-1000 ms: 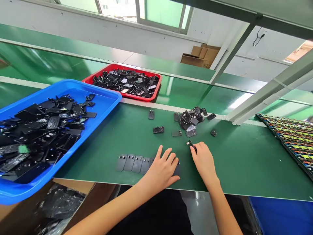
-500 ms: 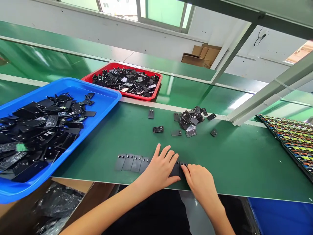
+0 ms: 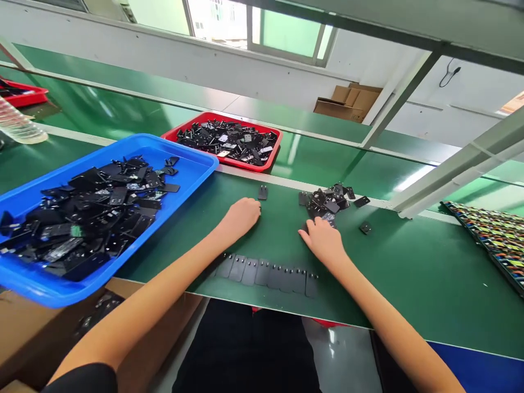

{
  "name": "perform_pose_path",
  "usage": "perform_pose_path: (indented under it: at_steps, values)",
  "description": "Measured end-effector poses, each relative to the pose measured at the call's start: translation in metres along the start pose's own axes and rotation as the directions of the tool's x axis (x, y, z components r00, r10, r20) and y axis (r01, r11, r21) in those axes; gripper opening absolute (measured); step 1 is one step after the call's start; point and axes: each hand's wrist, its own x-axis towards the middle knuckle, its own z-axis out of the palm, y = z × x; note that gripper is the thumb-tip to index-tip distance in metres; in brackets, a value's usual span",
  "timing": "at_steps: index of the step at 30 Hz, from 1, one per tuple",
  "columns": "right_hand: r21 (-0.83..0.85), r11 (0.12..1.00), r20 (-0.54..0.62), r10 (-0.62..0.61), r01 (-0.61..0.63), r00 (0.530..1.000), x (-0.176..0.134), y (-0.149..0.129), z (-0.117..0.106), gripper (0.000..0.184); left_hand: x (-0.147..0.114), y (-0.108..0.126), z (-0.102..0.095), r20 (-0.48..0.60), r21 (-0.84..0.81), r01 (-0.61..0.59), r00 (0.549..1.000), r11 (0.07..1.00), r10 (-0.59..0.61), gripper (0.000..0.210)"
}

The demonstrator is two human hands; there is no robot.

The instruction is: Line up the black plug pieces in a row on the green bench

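Note:
Over the green table, my left hand (image 3: 241, 215) is closed with its fingers curled; a dark sliver shows at the fingertips, but what it holds is hidden. A flat black plate with two metal prongs (image 3: 262, 192) lies just beyond it. My right hand (image 3: 323, 238) reaches over the near side of a pile of small black parts (image 3: 327, 199), thumb apart and fingers spread, touching pieces there. Close to the table's front edge, a row of overlapping black pronged plates (image 3: 274, 275) lies flat, prongs toward the far side.
A blue tray (image 3: 200, 164) of black parts stands at left, with a red tray (image 3: 273, 158) of similar parts behind it. A slanted white post (image 3: 446, 164) rises at right, near a panel of colourful parts (image 3: 491, 234). Loose pieces (image 3: 365, 227) lie right of the pile.
Both hands have left the row of plates and moved forward, the left further left, the right to the pile. The row is uncovered. A loose piece left of the pile is gone from its spot.

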Motion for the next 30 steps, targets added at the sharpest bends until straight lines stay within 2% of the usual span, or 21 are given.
perform_pose_path:
  at_steps: [2, 4, 5, 7, 10, 12, 14, 16, 19, 21, 23, 26, 27, 28, 30]
  values:
    - [0.033, 0.998, 0.024, -0.049, 0.048, 0.999, -0.029, 0.022, 0.001, 0.028, -0.028, -0.031, -0.009, 0.004, -0.046, 0.082, 0.997, 0.996, -0.082, 0.029]
    - [0.103, 0.984, 0.049, -0.151, 0.145, 0.987, -0.062, 0.046, 0.004, 0.033, -0.064, -0.061, -0.016, 0.007, -0.093, 0.166, 0.986, 0.982, -0.166, 0.033]
    - [0.186, 0.960, 0.012, -0.213, 0.207, 0.977, -0.078, 0.056, 0.006, 0.034, -0.082, -0.072, -0.018, 0.009, -0.128, 0.210, 0.977, 0.969, -0.211, 0.035]
    - [0.298, 0.923, -0.040, -0.241, 0.242, 0.970, -0.108, 0.067, 0.013, 0.038, -0.118, -0.085, -0.017, 0.019, -0.274, 0.324, 0.943, 0.905, -0.332, 0.038]
    - [0.389, 0.892, -0.093, -0.211, 0.231, 0.973, -0.138, 0.063, 0.022, 0.042, -0.156, -0.081, -0.006, 0.063, -0.434, 0.464, 0.871, 0.772, -0.488, 0.041]
    - [0.407, 0.883, -0.110, -0.205, 0.232, 0.973, -0.145, 0.053, 0.023, 0.045, -0.170, -0.069, 0.001, 0.020, -0.409, 0.500, 0.841, 0.764, -0.540, 0.040]
    - [0.410, 0.877, -0.120, -0.219, 0.249, 0.968, -0.143, 0.046, 0.016, 0.051, -0.177, -0.057, 0.008, -0.078, -0.366, 0.509, 0.817, 0.779, -0.571, 0.036]
    - [0.432, 0.864, -0.129, -0.225, 0.259, 0.966, -0.130, 0.043, 0.002, 0.055, -0.179, -0.048, 0.012, -0.168, -0.366, 0.508, 0.788, 0.779, -0.593, 0.033]
    - [0.522, 0.814, -0.147, -0.209, 0.255, 0.967, -0.090, 0.038, -0.024, 0.043, -0.174, -0.044, 0.018, -0.241, -0.402, 0.523, 0.732, 0.751, -0.638, 0.031]
    - [0.561, 0.774, -0.172, -0.237, 0.293, 0.956, -0.049, 0.025, -0.036, 0.031, -0.167, -0.044, 0.022, -0.262, -0.410, 0.541, 0.701, 0.734, -0.663, 0.032]
    - [0.531, 0.778, -0.166, -0.294, 0.337, 0.941, 0.002, 0.003, -0.039, 0.027, -0.159, -0.044, 0.026, -0.273, -0.415, 0.554, 0.681, 0.722, -0.679, 0.033]
    - [0.453, 0.823, -0.114, -0.327, 0.342, 0.938, 0.080, -0.038, -0.027, 0.043, -0.159, -0.045, 0.027, -0.279, -0.509, 0.531, 0.642, 0.677, -0.714, 0.037]
    - [0.442, 0.831, -0.106, -0.327, 0.339, 0.939, 0.101, -0.050, -0.020, 0.052, -0.164, -0.047, 0.026, -0.271, -0.548, 0.495, 0.657, 0.674, -0.703, 0.038]
    - [0.429, 0.840, -0.091, -0.326, 0.332, 0.941, 0.119, -0.060, -0.013, 0.055, -0.171, -0.050, 0.025, -0.252, -0.574, 0.445, 0.703, 0.688, -0.665, 0.038]
    - [0.413, 0.849, -0.074, -0.330, 0.330, 0.941, 0.141, -0.073, 0.000, 0.048, -0.189, -0.057, 0.022, -0.191, -0.569, 0.328, 0.839, 0.754, -0.509, 0.035]
